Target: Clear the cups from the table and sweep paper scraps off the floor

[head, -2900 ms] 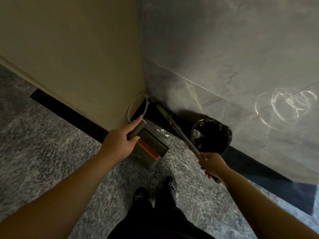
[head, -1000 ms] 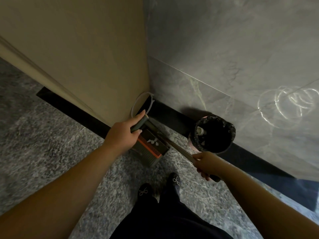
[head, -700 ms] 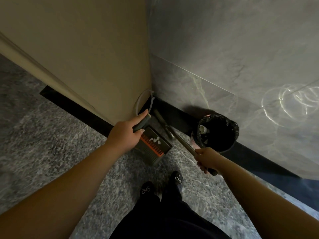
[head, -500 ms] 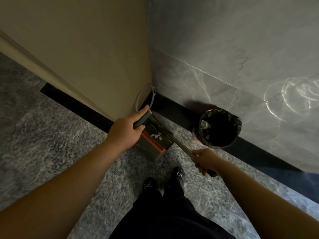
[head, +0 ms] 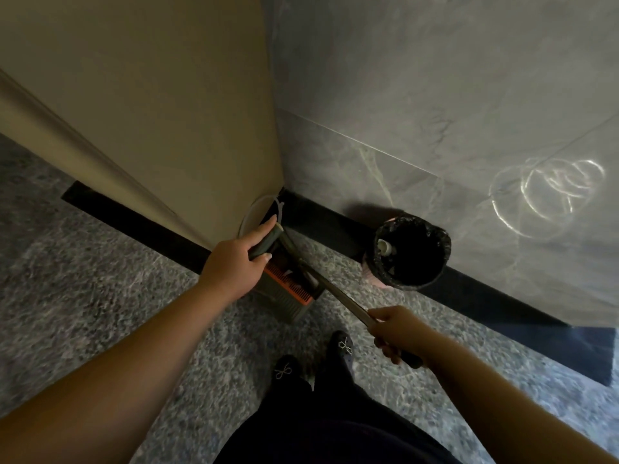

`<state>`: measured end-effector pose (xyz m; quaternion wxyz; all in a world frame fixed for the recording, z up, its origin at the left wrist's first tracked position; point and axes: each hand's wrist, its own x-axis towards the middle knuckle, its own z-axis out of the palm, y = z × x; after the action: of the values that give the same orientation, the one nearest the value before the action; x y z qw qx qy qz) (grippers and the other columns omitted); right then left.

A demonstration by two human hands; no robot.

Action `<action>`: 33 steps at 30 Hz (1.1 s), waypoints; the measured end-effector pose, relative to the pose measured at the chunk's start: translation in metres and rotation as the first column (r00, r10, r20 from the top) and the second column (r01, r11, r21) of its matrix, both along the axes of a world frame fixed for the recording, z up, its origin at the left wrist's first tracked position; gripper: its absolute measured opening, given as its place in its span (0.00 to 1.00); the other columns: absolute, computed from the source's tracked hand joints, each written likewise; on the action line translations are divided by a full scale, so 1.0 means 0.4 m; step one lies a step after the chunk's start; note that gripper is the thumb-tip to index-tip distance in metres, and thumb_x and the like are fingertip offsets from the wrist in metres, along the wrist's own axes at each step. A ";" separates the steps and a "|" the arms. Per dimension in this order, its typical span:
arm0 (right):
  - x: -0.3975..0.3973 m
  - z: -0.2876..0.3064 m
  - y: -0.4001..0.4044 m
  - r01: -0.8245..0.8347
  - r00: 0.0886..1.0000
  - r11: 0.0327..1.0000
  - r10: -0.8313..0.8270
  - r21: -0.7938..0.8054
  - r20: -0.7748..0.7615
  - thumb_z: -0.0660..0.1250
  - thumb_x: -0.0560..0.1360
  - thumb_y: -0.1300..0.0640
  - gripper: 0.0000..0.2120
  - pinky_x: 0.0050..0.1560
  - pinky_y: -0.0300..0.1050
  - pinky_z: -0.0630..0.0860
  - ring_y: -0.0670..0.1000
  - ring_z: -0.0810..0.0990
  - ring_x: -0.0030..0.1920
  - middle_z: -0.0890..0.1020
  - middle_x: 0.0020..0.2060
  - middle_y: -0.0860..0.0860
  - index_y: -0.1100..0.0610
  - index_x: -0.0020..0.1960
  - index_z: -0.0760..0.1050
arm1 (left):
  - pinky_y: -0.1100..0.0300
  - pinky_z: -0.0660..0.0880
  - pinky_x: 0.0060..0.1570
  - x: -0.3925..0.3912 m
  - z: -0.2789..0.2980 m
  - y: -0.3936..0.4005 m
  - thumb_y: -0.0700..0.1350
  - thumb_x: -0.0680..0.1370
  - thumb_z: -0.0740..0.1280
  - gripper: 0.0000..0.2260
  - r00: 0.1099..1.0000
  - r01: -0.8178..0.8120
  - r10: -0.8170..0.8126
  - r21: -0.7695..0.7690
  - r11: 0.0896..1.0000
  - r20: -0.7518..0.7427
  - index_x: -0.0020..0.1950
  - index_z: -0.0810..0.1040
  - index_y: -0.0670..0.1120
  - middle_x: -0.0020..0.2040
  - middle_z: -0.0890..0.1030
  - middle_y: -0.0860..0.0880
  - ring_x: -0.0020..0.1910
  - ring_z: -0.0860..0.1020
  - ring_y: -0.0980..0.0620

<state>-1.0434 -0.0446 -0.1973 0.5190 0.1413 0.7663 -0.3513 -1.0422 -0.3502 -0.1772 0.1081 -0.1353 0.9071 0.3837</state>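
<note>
At centre frame, low against the corner where the tan wall meets the grey stone one, I have my left hand [head: 234, 262] wrapped round the dustpan handle [head: 266, 242], fingers curled right about it with the thumb laid along the top. My right hand [head: 397, 331], lower right of centre, grips the broom handle [head: 338, 296] in a closed fist. The dustpan [head: 284, 289] sits on the speckled floor [head: 100, 279] just below the left hand; one pale paper scrap [head: 288, 272] shows inside it by the orange comb strip. I can see no other scraps on the floor, though the corner is dark.

To finish this sweep well, I judge the pan's lip should stay flat on the floor while the broom draws short strokes toward it, so nothing slips beneath. Then lift the pan level before tipping it into the black-lined bin [head: 410, 252] standing to the right by the skirting.

The broom's long axis runs diagonally, from my right hand up and left across the pan toward the corner, its head end partly hidden there.
</note>
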 end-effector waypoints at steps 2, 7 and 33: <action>0.003 0.007 0.008 -0.007 1.000 1.000 0.007 0.005 -0.013 0.60 0.77 0.64 0.13 0.34 0.51 0.67 0.54 0.71 0.27 0.74 0.29 0.56 0.63 0.60 0.74 | 0.50 0.80 0.37 0.010 0.006 0.005 0.46 0.79 0.68 0.31 1.000 0.006 -0.006 -0.011 1.000 -0.003 0.67 0.57 0.77 0.54 0.82 0.42 0.33 0.78 0.47; -0.016 0.018 0.027 -0.028 0.998 0.999 0.029 0.026 -0.055 0.59 0.77 0.65 0.14 0.27 0.42 0.69 0.50 0.70 0.23 0.74 0.28 0.55 0.64 0.61 0.74 | 0.58 0.79 0.41 0.048 0.016 0.013 0.45 0.79 0.68 0.31 0.996 -0.054 0.055 0.015 0.998 -0.066 0.64 0.58 0.77 0.60 0.81 0.43 0.39 0.81 0.48; 0.011 0.077 0.247 -0.514 0.856 0.858 0.513 0.002 -0.062 0.59 0.76 0.65 0.11 0.33 0.49 0.69 0.55 0.71 0.27 0.75 0.32 0.61 0.71 0.53 0.75 | 0.73 0.72 0.50 0.499 0.063 0.380 0.41 0.79 0.68 0.31 0.832 -0.543 0.531 -0.038 0.839 -0.160 0.71 0.61 0.70 0.67 0.77 0.50 0.55 0.77 0.58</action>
<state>-1.0388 0.0541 -0.1663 0.5716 -0.0822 0.7889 -0.2100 -0.8427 -0.1984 -0.1522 -0.0747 -0.3611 0.8527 0.3700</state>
